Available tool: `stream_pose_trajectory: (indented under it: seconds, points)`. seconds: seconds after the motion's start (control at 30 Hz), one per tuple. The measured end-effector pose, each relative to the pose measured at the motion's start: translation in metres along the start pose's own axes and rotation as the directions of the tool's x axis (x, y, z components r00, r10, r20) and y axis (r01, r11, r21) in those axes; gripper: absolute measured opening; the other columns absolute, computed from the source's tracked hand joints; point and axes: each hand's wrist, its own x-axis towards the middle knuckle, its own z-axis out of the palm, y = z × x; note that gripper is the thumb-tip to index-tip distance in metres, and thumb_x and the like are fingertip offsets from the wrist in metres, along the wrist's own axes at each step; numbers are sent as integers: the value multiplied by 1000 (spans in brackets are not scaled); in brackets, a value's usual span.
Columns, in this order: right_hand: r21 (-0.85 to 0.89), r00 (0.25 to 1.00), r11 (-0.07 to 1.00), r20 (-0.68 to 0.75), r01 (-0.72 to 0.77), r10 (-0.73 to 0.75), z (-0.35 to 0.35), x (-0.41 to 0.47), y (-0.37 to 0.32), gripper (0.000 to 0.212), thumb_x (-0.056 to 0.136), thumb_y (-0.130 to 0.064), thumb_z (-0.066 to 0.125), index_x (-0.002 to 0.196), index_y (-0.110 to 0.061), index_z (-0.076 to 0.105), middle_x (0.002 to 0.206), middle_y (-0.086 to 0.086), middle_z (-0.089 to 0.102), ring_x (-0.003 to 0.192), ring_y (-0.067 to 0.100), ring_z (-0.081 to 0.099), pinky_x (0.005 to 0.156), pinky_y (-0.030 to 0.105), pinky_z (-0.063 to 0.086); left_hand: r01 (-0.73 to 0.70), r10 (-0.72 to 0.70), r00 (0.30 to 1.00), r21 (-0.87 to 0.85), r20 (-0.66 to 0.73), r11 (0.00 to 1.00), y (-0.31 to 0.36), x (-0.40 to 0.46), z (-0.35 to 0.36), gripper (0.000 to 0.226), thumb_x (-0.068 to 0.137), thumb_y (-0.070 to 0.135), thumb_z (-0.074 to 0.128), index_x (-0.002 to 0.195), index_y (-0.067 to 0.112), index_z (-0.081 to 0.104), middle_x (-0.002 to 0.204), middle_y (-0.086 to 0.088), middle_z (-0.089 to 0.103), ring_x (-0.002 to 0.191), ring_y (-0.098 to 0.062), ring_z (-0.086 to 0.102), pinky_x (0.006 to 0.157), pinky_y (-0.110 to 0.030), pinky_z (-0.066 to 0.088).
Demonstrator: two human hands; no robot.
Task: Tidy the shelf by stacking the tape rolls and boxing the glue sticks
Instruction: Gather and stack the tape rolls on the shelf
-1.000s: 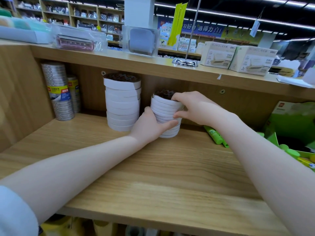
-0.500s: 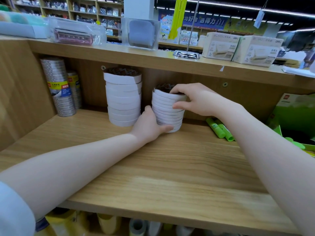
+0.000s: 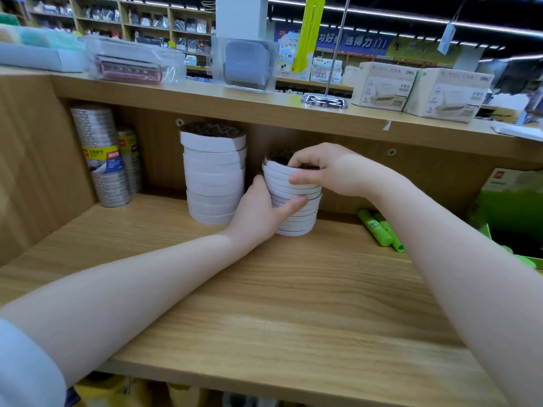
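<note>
Item: short stack of white tape rolls (image 3: pixel 293 207), toward the back edge of the wooden shelf (image 3: pixel 293 304), just right of a taller white stack (image 3: pixel 214 174). Left hand (image 3: pixel 258 212) curls round its lower side; right hand (image 3: pixel 326 168) curls over the top roll, apparently squaring it up. Glue sticks (image 3: pixel 379 230) lie loose at the back right, near the green box (image 3: pixel 511 207). The shelf's front half offers open working room.
</note>
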Motion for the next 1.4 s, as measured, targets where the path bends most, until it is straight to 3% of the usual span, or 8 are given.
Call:
stream_pose_trajectory:
  seconds: [0.1,0.4,0.63,0.87,1.0,1.13,1.27,1.4]
  points:
    - [13,1000,1000,-4,2,-2,0,-3,-1,6,93,-33,51,93,-33,57,84,-14,57,79,3,53,63,24,40,-4,4,1000,9,-7,1000,1,1,0,67,73,50,68,123,15,40,113,7,53,100,-6,50,68,-11,39]
    - [-107,998,994,-67,-23,16,5,-7,-9,16,93,-32,49,78,-29,50,71,-6,51,60,10,45,52,24,32,-55,54,998,-32,-36,998,7,-1,4,79,78,40,68,137,10,26,135,-5,41,123,-15,42,102,-36,41]
    - [-52,999,998,-32,-19,18,8,-3,-7,11,94,-34,49,82,-35,50,76,-8,53,66,10,48,56,26,34,-58,59,998,50,-22,997,7,1,-4,67,76,45,68,126,13,38,123,-1,51,110,-13,51,80,-25,47]
    - [-161,997,985,-67,-55,45,12,0,-8,16,96,-37,38,93,-29,52,79,-6,54,71,14,50,54,30,35,9,-10,1000,172,5,985,13,2,-10,71,74,54,66,125,12,40,117,-2,55,104,-16,54,77,-29,49]
    - [-159,995,985,-81,-63,50,13,-3,-6,32,98,-40,32,121,-29,50,110,-1,59,99,20,54,77,36,44,60,-72,996,171,60,983,13,1,-14,75,73,52,68,129,14,37,122,0,53,110,-16,52,79,-26,44]
    - [50,916,996,-393,-70,84,19,-24,8,46,90,-43,49,133,-26,44,114,2,49,106,19,47,79,27,33,87,-109,987,178,119,980,-2,-14,-13,74,74,42,71,133,15,37,133,-1,51,119,-19,49,98,-36,42]
    - [135,923,969,-302,-208,240,27,-35,15,64,83,-37,65,138,-21,36,138,7,44,123,22,44,90,29,36,63,-83,990,179,111,982,-5,-19,-11,62,80,34,67,132,15,40,134,-3,51,120,-19,49,99,-34,40]
    - [121,917,967,-310,-223,250,26,-28,4,68,81,-33,69,138,-20,35,136,9,45,121,24,46,91,34,41,60,-80,994,238,75,969,-1,-18,-6,62,80,34,68,129,11,39,132,-7,51,120,-22,48,95,-33,40]
